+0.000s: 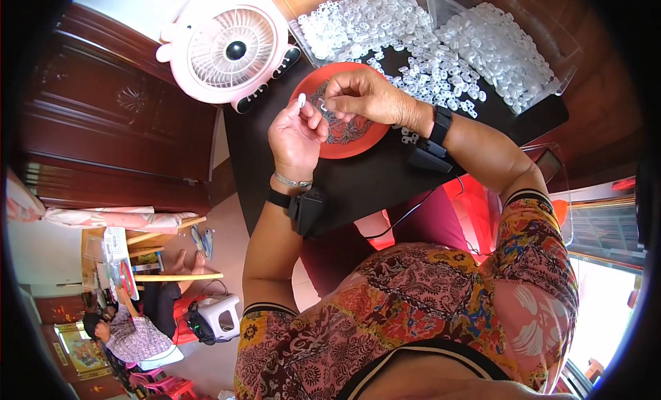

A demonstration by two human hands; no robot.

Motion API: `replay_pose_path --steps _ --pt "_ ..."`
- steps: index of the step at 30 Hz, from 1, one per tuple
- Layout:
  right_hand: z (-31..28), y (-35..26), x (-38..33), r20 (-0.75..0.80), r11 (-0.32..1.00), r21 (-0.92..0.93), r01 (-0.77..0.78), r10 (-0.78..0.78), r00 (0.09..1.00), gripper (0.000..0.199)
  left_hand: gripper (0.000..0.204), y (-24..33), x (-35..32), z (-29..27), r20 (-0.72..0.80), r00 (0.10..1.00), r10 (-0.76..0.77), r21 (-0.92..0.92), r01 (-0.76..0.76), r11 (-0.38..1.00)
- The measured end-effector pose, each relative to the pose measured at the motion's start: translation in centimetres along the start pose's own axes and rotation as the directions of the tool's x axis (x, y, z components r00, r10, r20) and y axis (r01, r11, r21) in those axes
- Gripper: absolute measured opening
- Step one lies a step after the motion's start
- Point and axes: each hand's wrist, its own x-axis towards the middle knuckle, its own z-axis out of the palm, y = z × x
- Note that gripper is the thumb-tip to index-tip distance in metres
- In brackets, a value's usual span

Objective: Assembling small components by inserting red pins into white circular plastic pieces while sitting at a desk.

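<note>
My left hand (296, 139) is closed, palm up, with a small white plastic piece (301, 100) held at its fingertips. Close beside it, my right hand (368, 97) makes a pinch with thumb and forefinger; what lies between those fingertips is too small to make out. Both hands hover over a round orange-red plate (341, 152). Thin grey metal pieces (350, 130), like small screws or pins, fill the plate, partly hidden by the hands. Right of the plate, many loose white translucent plastic pieces (441, 76) with holes lie scattered on the dark table (255, 148).
Two heaps of similar pieces (365, 21) sit at the back, the right one in a clear plastic bin (566, 76). A pink fan (236, 50) stands at the back left. A cable (406, 217) hangs below the table. Another person (138, 338) sits at the far left.
</note>
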Motion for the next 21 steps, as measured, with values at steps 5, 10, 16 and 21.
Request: replay_pose_path --steps 5,10,16,21 --pt "0.5 -0.3 -1.1 0.024 0.999 0.036 0.029 -0.029 0.999 0.011 0.023 -1.1 -0.3 0.8 -0.019 0.999 0.037 0.017 -0.036 0.999" --pt "-0.1 2.4 0.0 0.014 0.967 -0.042 0.25 -0.25 0.968 0.013 0.022 -2.1 -0.1 -0.5 -0.008 0.963 0.269 0.18 -0.263 0.948" --pt "2.4 3.1 4.5 -0.045 0.981 0.124 0.15 -0.145 0.988 0.016 0.023 2.1 -0.4 -5.0 0.238 0.856 0.458 0.412 -0.516 0.751" --pt "0.5 1.7 2.7 -0.219 0.976 -0.075 0.206 -0.218 0.951 0.019 0.037 0.5 -0.3 -2.1 0.594 0.552 0.585 0.65 -0.758 0.056"
